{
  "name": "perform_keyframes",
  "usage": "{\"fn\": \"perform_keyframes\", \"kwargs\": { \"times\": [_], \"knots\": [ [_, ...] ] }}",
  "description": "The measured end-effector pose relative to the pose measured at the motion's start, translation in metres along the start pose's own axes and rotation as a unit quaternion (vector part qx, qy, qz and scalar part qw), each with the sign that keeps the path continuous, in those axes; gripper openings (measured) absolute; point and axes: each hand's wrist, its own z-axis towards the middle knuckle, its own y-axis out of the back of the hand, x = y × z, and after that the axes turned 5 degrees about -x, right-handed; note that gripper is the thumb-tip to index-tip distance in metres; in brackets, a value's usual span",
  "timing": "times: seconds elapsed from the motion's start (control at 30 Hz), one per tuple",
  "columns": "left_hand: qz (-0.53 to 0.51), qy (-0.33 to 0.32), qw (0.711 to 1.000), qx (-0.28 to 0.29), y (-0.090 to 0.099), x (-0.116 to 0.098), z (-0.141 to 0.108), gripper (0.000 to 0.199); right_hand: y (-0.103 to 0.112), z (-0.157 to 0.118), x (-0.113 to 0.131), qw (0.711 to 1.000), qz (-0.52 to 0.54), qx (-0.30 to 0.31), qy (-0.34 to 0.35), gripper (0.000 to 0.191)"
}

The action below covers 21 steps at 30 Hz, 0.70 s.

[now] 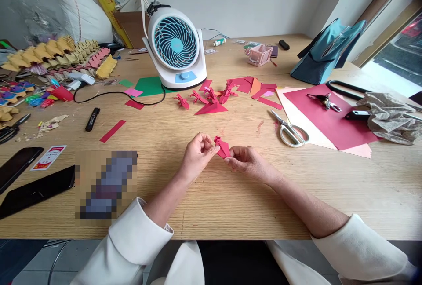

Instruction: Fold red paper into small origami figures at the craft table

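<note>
Between my two hands is a small folded piece of red paper, pointed and creased, held just above the table. My left hand pinches its left edge near the top between thumb and fingers. At its lower right corner, my right hand grips it the same way, with the fingers curled. Beyond them stands a cluster of finished red origami figures with a larger folded red piece in front. Scissors with pale handles lie to the right of my hands.
A white and blue fan stands behind the origami. Sheets of red paper with keys on top lie at the right. On the left are a black marker, a red paper strip and phones. A blue bag stands back right.
</note>
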Motion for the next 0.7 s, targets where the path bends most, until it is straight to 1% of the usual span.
{"fn": "perform_keyframes", "kwargs": {
  "times": [0.1,0.2,0.33,0.43,0.53,0.6,0.7],
  "knots": [
    [-0.018,0.009,1.000,-0.005,0.0002,-0.0002,0.0005,0.033,0.0005,-0.0007,0.0024,1.000,0.009,-0.004,-0.007,0.035],
    [-0.048,0.035,0.998,-0.002,0.0003,-0.0017,0.0005,0.037,0.0015,-0.0015,0.0041,1.000,0.002,-0.006,-0.010,0.039],
    [-0.093,0.100,0.991,0.010,0.0021,-0.0041,0.0011,0.044,0.0014,-0.0026,0.0058,1.000,-0.025,-0.008,-0.005,0.040],
    [-0.109,0.148,0.983,0.029,0.0042,-0.0044,0.0019,0.050,-0.0010,-0.0031,0.0075,0.998,-0.060,-0.036,0.002,0.040],
    [-0.110,0.155,0.981,0.046,0.0051,-0.0034,0.0018,0.046,-0.0039,-0.0035,0.0082,0.991,-0.117,-0.058,0.017,0.038],
    [-0.103,0.153,0.981,0.053,0.0050,-0.0026,0.0015,0.041,-0.0050,-0.0039,0.0079,0.987,-0.146,-0.056,0.031,0.035],
    [-0.089,0.145,0.984,0.052,0.0044,-0.0025,0.0012,0.039,-0.0043,-0.0046,0.0084,0.989,-0.137,-0.037,0.038,0.034]
  ]
}}
